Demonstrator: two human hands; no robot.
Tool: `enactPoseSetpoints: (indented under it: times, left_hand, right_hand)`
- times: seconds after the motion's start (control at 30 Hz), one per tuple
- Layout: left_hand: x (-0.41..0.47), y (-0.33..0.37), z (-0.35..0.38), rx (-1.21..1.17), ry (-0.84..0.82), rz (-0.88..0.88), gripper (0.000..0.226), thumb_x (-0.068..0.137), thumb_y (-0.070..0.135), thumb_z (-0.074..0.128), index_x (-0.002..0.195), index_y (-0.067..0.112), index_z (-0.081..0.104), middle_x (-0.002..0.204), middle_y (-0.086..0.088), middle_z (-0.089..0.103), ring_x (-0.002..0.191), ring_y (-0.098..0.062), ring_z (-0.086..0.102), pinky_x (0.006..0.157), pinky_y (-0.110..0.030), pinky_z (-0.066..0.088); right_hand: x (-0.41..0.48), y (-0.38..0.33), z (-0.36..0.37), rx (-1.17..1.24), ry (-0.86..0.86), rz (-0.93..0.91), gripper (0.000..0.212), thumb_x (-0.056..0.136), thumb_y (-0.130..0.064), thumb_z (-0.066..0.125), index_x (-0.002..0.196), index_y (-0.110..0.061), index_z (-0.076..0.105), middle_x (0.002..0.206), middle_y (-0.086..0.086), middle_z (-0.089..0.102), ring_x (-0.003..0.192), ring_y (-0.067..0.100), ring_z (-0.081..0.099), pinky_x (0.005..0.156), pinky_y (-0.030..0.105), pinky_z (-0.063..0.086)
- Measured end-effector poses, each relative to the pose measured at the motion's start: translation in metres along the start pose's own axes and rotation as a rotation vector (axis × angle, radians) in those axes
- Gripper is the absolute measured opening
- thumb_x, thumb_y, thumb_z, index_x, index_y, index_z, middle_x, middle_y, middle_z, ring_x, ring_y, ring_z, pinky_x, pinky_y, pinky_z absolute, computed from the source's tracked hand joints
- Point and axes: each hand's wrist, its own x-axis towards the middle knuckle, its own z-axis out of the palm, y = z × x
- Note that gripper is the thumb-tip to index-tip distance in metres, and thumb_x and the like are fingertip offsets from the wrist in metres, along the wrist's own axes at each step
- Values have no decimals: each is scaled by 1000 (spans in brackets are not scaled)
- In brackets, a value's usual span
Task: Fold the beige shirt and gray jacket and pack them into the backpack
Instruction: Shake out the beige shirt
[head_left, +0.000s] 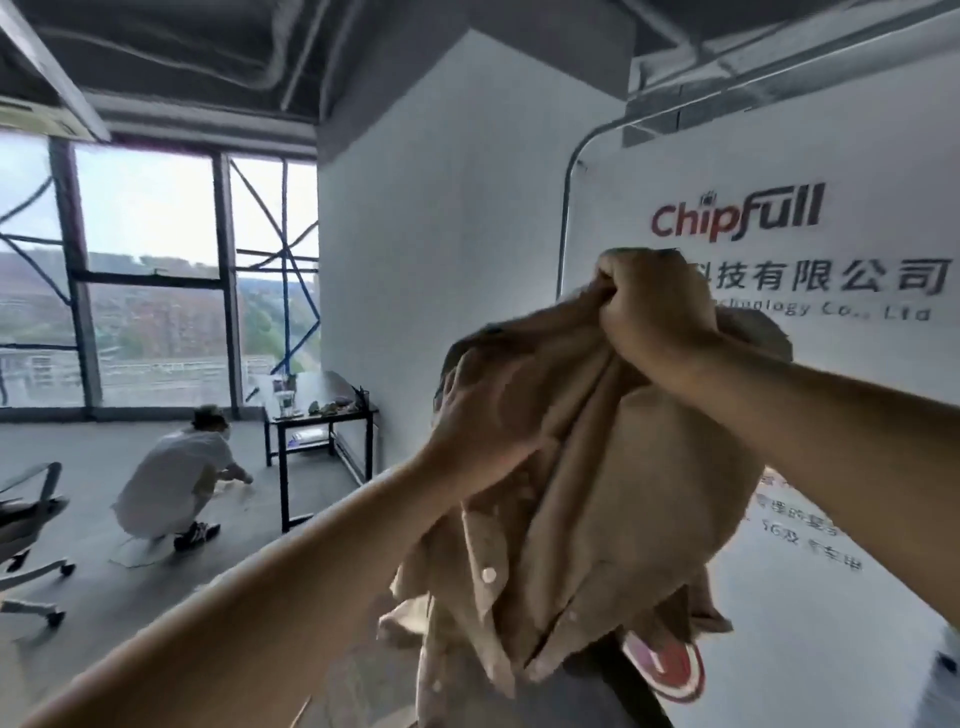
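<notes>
The beige shirt (582, 519) hangs bunched in the air in front of me, its button placket with white buttons facing me. My right hand (649, 306) is clenched on the top of the cloth, held high. My left hand (483, 415) grips the shirt's left side a little lower. A dark grey thing (613, 680) with a red and white patch (665, 665) shows under the shirt's hem; I cannot tell whether it is the jacket or the backpack.
A white wall with a company sign (737, 218) stands right behind the shirt. At the left a person in white (171, 478) crouches on the grey floor beside a black table (317, 405). An office chair (26, 525) sits at the far left before large windows.
</notes>
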Motion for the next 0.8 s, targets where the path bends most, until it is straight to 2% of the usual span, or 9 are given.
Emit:
enactPoseSetpoints:
  times: [0.1, 0.17, 0.23, 0.3, 0.37, 0.43, 0.6, 0.7, 0.8]
  left_hand:
    - [-11, -24, -19, 692, 112, 284, 104, 51, 30, 85, 142, 29, 37, 149, -20, 27, 138, -40, 25, 112, -55, 20]
    - [-20, -33, -35, 812, 213, 240, 99, 61, 20, 82, 145, 28, 31, 151, -19, 19, 140, -43, 19, 110, -62, 10]
    - [-21, -39, -60, 724, 269, -14, 89, 73, 23, 71, 148, 28, 23, 155, -14, 15, 140, -46, 21, 111, -60, 17]
    - [-20, -44, -89, 454, 196, -287, 75, 78, 20, 65, 145, 24, 32, 142, -19, 42, 125, -42, 48, 94, -46, 46]
    - [-17, -41, -118, 328, 189, -378, 37, 78, 14, 63, 115, 13, 62, 106, -18, 68, 96, -36, 66, 71, -36, 50]
    - [-12, -37, -143, 124, 277, -456, 15, 80, 6, 60, 92, 2, 70, 93, -21, 71, 82, -31, 66, 64, -36, 50]
    - [-5, -14, -212, -649, 487, -626, 27, 85, 4, 49, 75, 12, 73, 65, -9, 71, 60, -26, 64, 54, -28, 53]
    - [-7, 10, -251, -615, 557, -581, 32, 90, 1, 40, 77, 15, 66, 60, -4, 67, 57, -20, 61, 49, -20, 50]
    - [-10, 33, -277, -474, 566, -590, 35, 88, 0, 40, 68, 17, 63, 65, -6, 61, 63, -23, 56, 56, -24, 43]
  right_hand:
    - [35, -15, -44, 48, 191, -12, 22, 78, -2, 47, 89, -9, 65, 90, 15, 67, 88, 35, 59, 65, 30, 37]
    - [49, -25, -69, 84, 295, -19, 27, 75, -1, 45, 89, -9, 66, 90, 14, 67, 90, 35, 59, 69, 33, 43]
    - [60, -29, -90, 131, 381, -23, 32, 73, 0, 42, 89, -9, 68, 90, 12, 67, 90, 32, 60, 70, 32, 45]
    - [67, -30, -108, 197, 433, 1, 37, 71, 2, 38, 86, -13, 68, 84, 8, 63, 86, 28, 60, 68, 27, 42]
    - [72, -28, -119, 250, 457, 19, 35, 71, 2, 37, 81, -15, 66, 79, 8, 61, 82, 29, 61, 66, 26, 40]
    - [73, -28, -122, 255, 456, 42, 32, 74, 3, 40, 82, -12, 67, 80, 13, 63, 83, 31, 61, 67, 23, 38]
    - [53, -29, -73, 200, 71, 99, 26, 74, 2, 48, 87, -8, 67, 91, 17, 64, 92, 35, 59, 74, 31, 45]
    - [29, -47, -26, 121, -244, 116, 24, 76, -3, 52, 93, -9, 69, 106, 20, 66, 100, 37, 60, 78, 32, 46]
    - [5, -96, 2, 306, -395, 108, 19, 78, -5, 55, 91, -8, 68, 101, 15, 69, 98, 33, 62, 78, 29, 48]
